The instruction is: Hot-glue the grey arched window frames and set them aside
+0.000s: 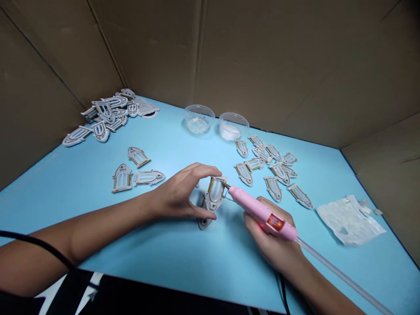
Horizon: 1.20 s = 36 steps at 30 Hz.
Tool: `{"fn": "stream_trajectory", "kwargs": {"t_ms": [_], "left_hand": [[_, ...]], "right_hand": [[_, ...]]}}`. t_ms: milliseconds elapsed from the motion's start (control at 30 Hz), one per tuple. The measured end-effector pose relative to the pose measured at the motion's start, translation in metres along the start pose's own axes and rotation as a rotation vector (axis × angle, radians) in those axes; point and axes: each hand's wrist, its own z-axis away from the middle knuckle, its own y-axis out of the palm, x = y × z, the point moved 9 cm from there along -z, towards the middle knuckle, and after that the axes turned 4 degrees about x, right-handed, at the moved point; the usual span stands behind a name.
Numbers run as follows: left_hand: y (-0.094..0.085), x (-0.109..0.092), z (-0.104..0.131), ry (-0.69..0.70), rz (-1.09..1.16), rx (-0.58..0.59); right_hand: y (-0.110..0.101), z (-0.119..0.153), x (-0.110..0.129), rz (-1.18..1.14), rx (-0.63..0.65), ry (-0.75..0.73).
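My left hand (183, 190) grips a small arched window-shaped piece (215, 191), white with gold sides, between thumb and fingers. Behind and below it, partly hidden, another piece of the same kind (204, 223) shows its rounded tip. In my right hand (274, 240) is a pink hot glue gun (256, 208) with a small orange-red window and a long clear glue stick running out of its back. The nozzle meets the upper right corner of the held piece or lies just in front of it; I cannot tell which.
Several similar pieces lie left (122, 178), right (274, 188) and in a far-left pile (105, 111). Two clear plastic tubs (199, 113) (234, 120) stand at the back. A crumpled white sheet (351, 221) lies right. Cardboard walls (278, 61) enclose the blue table (183, 262).
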Motion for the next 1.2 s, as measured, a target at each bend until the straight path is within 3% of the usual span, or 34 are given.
{"fn": "stream_trajectory", "kwargs": {"t_ms": [133,267,333,400,500,633,733,833,1067,1133,1200], "left_hand": [[0.000,0.002,0.001,-0.015,-0.002,0.009],[-0.003,0.009,0.004,-0.075,0.006,-0.004],[-0.006,0.017,0.006,-0.159,-0.005,-0.012],[-0.006,0.027,0.007,-0.255,-0.015,0.012],[0.003,0.043,0.004,-0.367,-0.038,0.155],[0.028,0.065,-0.002,-0.474,-0.102,0.457],[0.044,0.076,-0.009,-0.454,-0.170,0.661],[0.051,0.077,-0.020,-0.372,-0.231,0.750],[0.056,0.069,-0.043,-0.259,-0.245,0.742],[0.041,0.079,-0.050,-0.323,-0.312,0.638],[0.012,0.092,-0.052,-0.448,-0.389,0.445]], "right_hand": [[0.003,0.002,-0.014,-0.115,0.044,0.127],[0.020,0.003,-0.050,-0.495,0.219,0.498],[0.021,-0.001,-0.063,-0.736,0.171,0.616],[0.014,-0.008,-0.073,-0.866,0.045,0.661],[0.009,-0.013,-0.079,-0.909,-0.040,0.662],[0.007,-0.014,-0.077,-0.924,-0.070,0.627],[0.003,-0.015,-0.076,-0.946,-0.112,0.577],[-0.001,-0.018,-0.077,-0.948,-0.138,0.534],[-0.002,-0.020,-0.083,-0.935,-0.116,0.538],[-0.002,-0.020,-0.082,-0.927,-0.105,0.536],[-0.004,-0.020,-0.081,-0.928,-0.121,0.529]]}}
